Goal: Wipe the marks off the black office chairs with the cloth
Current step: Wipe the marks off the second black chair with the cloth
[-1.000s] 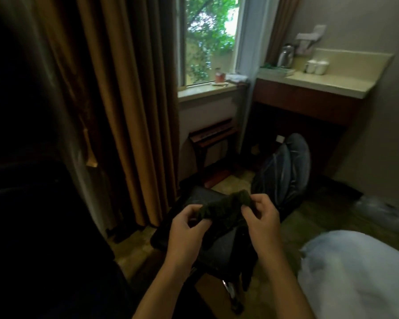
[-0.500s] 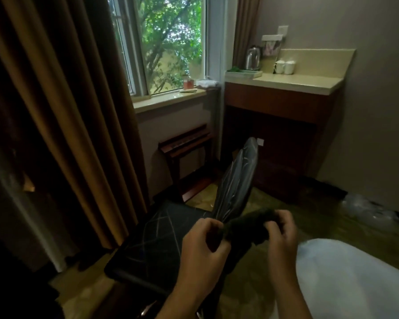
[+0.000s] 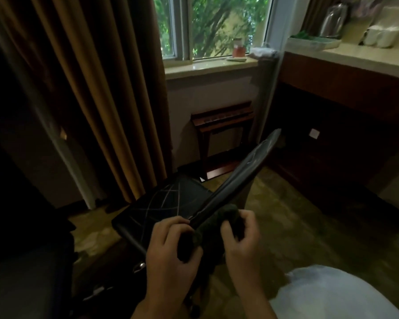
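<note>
A black office chair (image 3: 161, 206) stands below the window, its seat crossed by pale scribbled lines. Its backrest (image 3: 244, 171) shows edge-on with pale streaks near the top. A dark bunched cloth (image 3: 207, 236) is held in front of the backrest's lower end. My left hand (image 3: 171, 249) grips the cloth's left part and my right hand (image 3: 242, 240) grips its right part, fingers curled round it. A second dark chair (image 3: 23, 261) fills the lower left, too dark for detail.
Brown curtains (image 3: 97, 88) hang at left beside the window (image 3: 212, 26). A wooden luggage rack (image 3: 224, 139) stands under the sill. A dark wooden counter (image 3: 346, 93) with a kettle and cups runs at right. A white bed corner (image 3: 327, 293) is at lower right.
The view has swung left and moved closer to the chair. Both hands keep hold of the cloth and have bunched it tighter near the backrest's lower end.
</note>
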{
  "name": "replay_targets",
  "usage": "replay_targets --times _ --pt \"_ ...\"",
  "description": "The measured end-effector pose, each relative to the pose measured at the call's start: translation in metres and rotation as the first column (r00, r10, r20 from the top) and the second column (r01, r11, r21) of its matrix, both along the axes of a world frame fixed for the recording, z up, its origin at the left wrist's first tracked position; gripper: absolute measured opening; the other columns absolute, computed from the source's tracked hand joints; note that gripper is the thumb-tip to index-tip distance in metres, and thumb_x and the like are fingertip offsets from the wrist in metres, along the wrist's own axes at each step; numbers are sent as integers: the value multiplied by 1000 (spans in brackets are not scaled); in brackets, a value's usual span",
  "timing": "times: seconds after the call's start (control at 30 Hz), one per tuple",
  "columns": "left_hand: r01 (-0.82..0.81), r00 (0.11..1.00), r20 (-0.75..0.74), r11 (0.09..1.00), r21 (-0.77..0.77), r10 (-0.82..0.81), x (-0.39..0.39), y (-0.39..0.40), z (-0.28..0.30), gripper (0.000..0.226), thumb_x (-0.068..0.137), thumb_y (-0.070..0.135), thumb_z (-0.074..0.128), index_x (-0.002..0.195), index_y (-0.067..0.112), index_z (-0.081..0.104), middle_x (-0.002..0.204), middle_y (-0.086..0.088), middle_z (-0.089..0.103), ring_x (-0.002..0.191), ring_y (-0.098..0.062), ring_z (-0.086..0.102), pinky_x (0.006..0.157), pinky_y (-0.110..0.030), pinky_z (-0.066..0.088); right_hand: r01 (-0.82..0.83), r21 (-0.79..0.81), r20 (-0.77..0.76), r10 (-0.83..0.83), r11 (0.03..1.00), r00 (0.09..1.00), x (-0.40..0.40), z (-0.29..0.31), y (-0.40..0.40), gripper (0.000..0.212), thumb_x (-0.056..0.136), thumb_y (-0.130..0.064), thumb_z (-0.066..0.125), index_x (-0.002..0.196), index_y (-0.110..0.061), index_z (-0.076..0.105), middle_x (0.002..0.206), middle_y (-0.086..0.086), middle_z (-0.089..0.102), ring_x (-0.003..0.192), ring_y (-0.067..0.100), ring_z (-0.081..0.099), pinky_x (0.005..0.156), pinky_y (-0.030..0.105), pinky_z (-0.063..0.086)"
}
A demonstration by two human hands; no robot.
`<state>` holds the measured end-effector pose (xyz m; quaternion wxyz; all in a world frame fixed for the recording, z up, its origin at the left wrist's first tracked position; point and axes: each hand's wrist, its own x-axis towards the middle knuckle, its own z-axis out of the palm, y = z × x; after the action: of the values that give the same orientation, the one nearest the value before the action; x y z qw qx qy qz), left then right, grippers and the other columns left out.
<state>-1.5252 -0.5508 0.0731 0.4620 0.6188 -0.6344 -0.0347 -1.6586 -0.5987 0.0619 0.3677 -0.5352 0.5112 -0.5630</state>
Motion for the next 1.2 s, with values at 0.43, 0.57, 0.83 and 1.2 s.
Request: replay_targets --times 0.43,0.57,0.83,1.2 --pt "70 984 -145 975 -213 -102 66 13 -8 24 69 27 63 91 19 60 98 6 62 93 -10 62 78 -14 45 -228 -364 -148 186 903 971 37 -11 5 20 90 -13 65 87 -29 53 77 -12 62 67 4 61 55 10 44" --pt "-35 975 -219 931 -362 -49 84 21 -30 25 75 19 65 99 18 60 99 1 65 91 -9 64 75 -14 50 -326 -510 -224 242 796 944 59 -29 3 18 90 -10 65 87 -24 54 79 -10 61 74 3 63 66 16 52" --pt "-384 905 -340 833 -399 255 106 22 -55 29 85 1 68 103 22 62 107 0 65 97 -5 62 83 -8 48 -271 -671 -403 -32 691 915 89 -33 2 12 89 -17 65 94 -16 54 86 -2 60 82 16 60 66 31 51" --pt "-368 906 -361 836 -408 222 135 21 -53 33 86 7 71 108 26 55 104 13 58 98 2 59 78 -11 48 -349 -855 -495 -401 384 771 123 -14 -10 24 82 -15 73 104 -16 65 77 2 65 62 18 63 54 30 50"
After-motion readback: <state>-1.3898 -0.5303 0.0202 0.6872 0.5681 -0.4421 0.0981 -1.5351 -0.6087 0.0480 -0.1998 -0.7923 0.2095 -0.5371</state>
